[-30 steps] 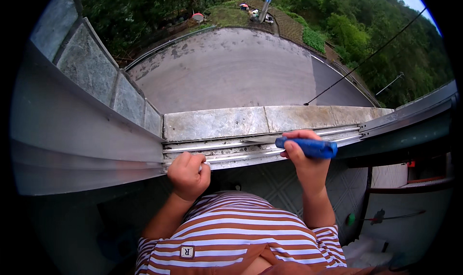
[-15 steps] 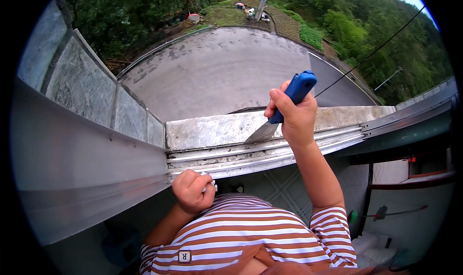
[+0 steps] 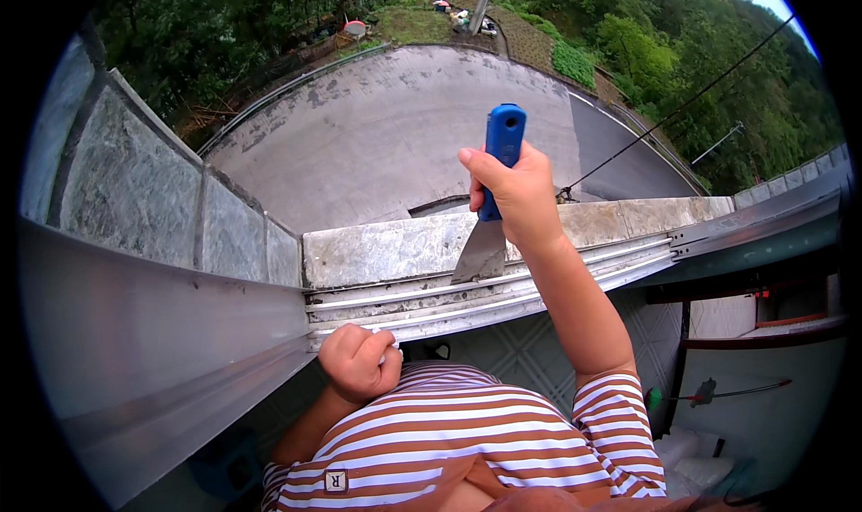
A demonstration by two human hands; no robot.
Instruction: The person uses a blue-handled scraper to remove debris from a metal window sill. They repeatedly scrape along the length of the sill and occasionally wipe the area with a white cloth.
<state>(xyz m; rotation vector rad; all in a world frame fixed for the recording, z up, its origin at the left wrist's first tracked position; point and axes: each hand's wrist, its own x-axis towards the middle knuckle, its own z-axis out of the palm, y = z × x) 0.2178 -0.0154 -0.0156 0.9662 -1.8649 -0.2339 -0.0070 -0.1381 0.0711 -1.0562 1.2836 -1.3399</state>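
Note:
My right hand is closed around the blue handle of a putty knife, held upright with the handle end pointing up and away. Its broad metal blade slants down over the inner edge of the stone sill, and the tip reaches the white sliding-window track. Dirt and dark specks lie along the track's grooves. Close to the track's near edge, my left hand is a fist around a crumpled white tissue or cloth, of which only a bit shows.
A pale window panel stands at left, beside a grey stone-tiled wall. Beyond the sill, a paved road lies below. At right are the metal frame and, indoors, a broom-like tool with a green end.
My right hand has swung left and the putty knife's handle has turned more upright, its blade shifting slightly left along the track. The left hand stays nearly where it was.

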